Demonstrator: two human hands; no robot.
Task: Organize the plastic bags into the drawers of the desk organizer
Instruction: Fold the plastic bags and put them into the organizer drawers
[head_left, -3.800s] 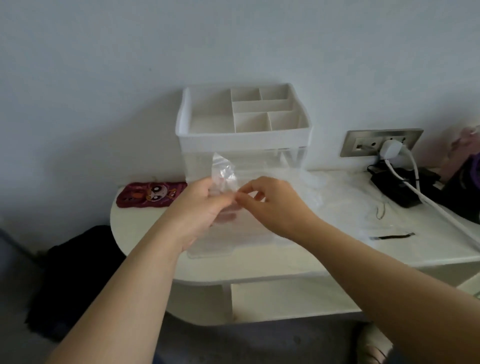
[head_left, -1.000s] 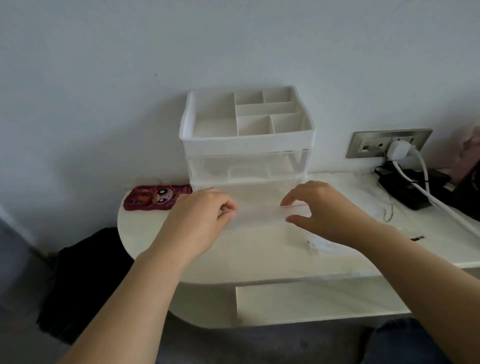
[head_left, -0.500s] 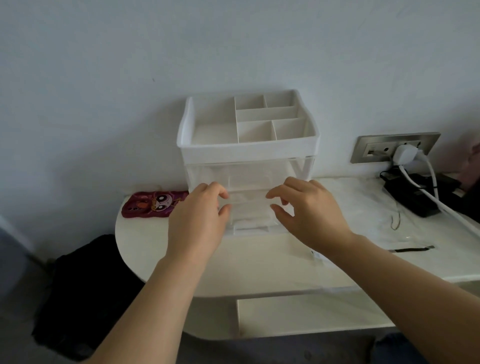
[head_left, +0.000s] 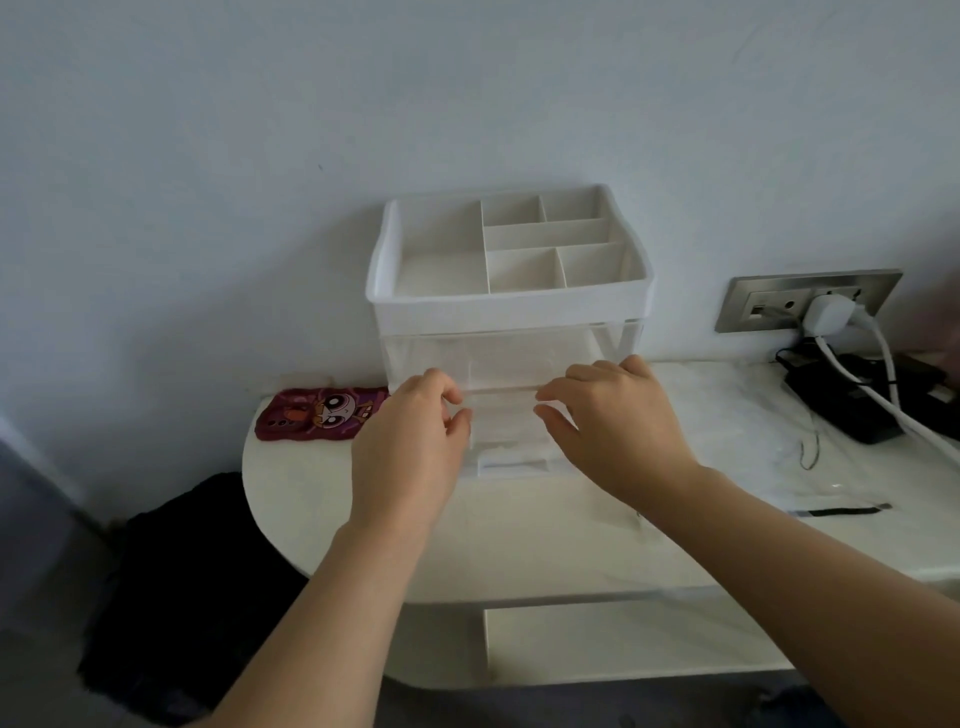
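Clear rectangular plastic drawer (head_left: 503, 415), white compartmented organizer (head_left: 509, 306)

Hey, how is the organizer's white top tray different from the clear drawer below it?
The top tray is opaque white; the drawer is see-through. The top tray is untouched; the left hand and right hand pinch the drawer's front edge. The top tray opens upward; the drawer sits below it. Both belong to one organizer.

No readable text
The red case (head_left: 322, 414) carries only a cartoon face — no letters, numbers or brand marks can be read anywhere.
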